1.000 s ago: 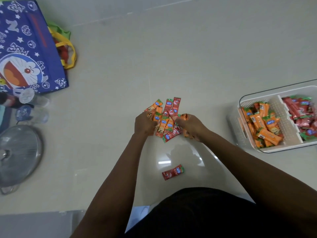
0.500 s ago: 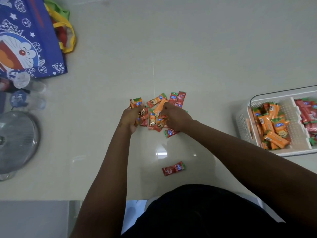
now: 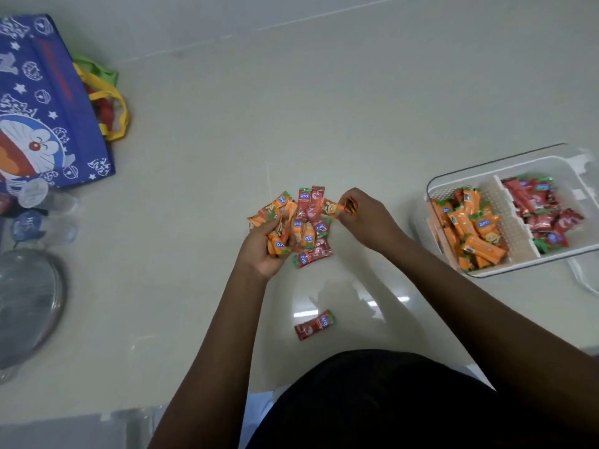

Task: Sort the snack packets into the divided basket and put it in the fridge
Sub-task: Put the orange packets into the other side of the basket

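A mixed pile of orange and red snack packets (image 3: 304, 218) lies on the pale floor in front of me. My left hand (image 3: 262, 251) grips several orange packets (image 3: 278, 244) at the pile's left side. At the pile's right edge, my right hand (image 3: 366, 218) pinches a few packets (image 3: 348, 205). One red packet (image 3: 313, 325) lies alone nearer to me. The white divided basket (image 3: 518, 166) sits at the right, with orange packets (image 3: 470, 228) in its left compartment and red packets (image 3: 544, 209) in its right compartment.
A blue cartoon tote bag (image 3: 42, 108) with yellow handles lies at the far left. Below it are two plastic bottles (image 3: 45, 218) and a fan's round grille (image 3: 26, 303). A clear lid (image 3: 583, 277) lies beside the basket.
My right hand has drawn away to the pile's right edge with a few packets pinched. The left hand holds a thicker bunch of orange packets. The view has shifted slightly.
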A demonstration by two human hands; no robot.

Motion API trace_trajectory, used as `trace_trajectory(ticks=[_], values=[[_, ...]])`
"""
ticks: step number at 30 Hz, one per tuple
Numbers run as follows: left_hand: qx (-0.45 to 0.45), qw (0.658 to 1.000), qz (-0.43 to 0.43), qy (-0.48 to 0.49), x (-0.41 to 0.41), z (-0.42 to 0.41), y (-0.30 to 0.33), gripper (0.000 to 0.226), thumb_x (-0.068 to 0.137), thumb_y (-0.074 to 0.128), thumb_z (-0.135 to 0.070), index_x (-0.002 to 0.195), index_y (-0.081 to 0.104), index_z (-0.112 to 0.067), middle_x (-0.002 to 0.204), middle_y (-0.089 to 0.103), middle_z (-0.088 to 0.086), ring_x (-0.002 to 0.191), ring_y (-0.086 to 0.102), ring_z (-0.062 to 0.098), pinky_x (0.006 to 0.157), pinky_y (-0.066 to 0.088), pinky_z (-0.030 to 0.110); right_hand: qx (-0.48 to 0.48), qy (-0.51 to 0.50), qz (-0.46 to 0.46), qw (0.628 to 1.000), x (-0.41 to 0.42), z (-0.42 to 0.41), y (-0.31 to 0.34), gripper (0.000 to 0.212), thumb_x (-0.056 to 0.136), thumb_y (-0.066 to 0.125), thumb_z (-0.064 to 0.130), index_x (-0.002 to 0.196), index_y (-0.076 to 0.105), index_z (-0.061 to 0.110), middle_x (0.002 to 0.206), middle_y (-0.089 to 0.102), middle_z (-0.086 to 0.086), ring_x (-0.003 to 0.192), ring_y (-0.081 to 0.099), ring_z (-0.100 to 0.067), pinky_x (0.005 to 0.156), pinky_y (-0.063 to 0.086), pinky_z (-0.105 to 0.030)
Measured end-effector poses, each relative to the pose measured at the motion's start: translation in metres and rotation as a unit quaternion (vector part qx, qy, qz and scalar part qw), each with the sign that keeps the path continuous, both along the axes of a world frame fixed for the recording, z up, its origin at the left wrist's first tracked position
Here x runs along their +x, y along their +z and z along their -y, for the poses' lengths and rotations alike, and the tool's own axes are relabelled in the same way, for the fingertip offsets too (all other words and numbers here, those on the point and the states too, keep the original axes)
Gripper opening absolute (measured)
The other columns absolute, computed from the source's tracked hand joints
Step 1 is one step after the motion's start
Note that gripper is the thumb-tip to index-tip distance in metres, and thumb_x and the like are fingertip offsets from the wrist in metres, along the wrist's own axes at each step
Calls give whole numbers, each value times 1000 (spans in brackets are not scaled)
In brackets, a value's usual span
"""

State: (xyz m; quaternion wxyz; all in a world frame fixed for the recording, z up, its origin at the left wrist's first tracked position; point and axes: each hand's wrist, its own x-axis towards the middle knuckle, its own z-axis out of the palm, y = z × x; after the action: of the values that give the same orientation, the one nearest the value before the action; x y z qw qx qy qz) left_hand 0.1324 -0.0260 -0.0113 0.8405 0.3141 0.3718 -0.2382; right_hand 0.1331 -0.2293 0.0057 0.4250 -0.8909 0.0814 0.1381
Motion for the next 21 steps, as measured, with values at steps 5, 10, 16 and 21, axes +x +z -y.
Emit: trace_trajectory(ticks=[5, 10, 16, 21], values=[[23, 995, 64, -79, -5, 58, 29, 16, 98, 52, -24, 88, 61, -16, 60, 59, -4, 51, 59, 7, 52, 49, 20, 124, -137, 30, 982, -30, 55, 45, 10, 91, 56, 25, 100, 59, 20, 72, 53, 2, 51, 48, -14, 41, 37, -24], [-9, 991, 72, -109, -18, 115, 49, 17, 98, 54, -25, 89, 60, -11, 64, 57, 1, 61, 59, 12, 61, 53, 24, 189, -291, 60, 936, -60, 112, 55, 17, 92, 57, 30, 95, 59, 14, 66, 56, -3, 51, 50, -15, 44, 39, -20], [2, 987, 77, -143, -32, 160, 56, 12, 98, 51, -19, 94, 60, -11, 70, 65, 2, 58, 64, 11, 54, 53, 23, 64, -262, -35, 962, -76, 167, 29, 38, 92, 53, 30, 126, 54, 13, 121, 62, -8, 105, 57, -24, 85, 43, -31], [39, 985, 83, -147, -45, 183, 60, 10, 96, 54, -16, 91, 61, -11, 74, 65, 3, 58, 63, 11, 52, 53, 24, 13, -144, -101, 984, -70, 169, 23, 44, 94, 52, 30, 133, 45, 10, 126, 56, -12, 103, 55, -26, 76, 38, -27]])
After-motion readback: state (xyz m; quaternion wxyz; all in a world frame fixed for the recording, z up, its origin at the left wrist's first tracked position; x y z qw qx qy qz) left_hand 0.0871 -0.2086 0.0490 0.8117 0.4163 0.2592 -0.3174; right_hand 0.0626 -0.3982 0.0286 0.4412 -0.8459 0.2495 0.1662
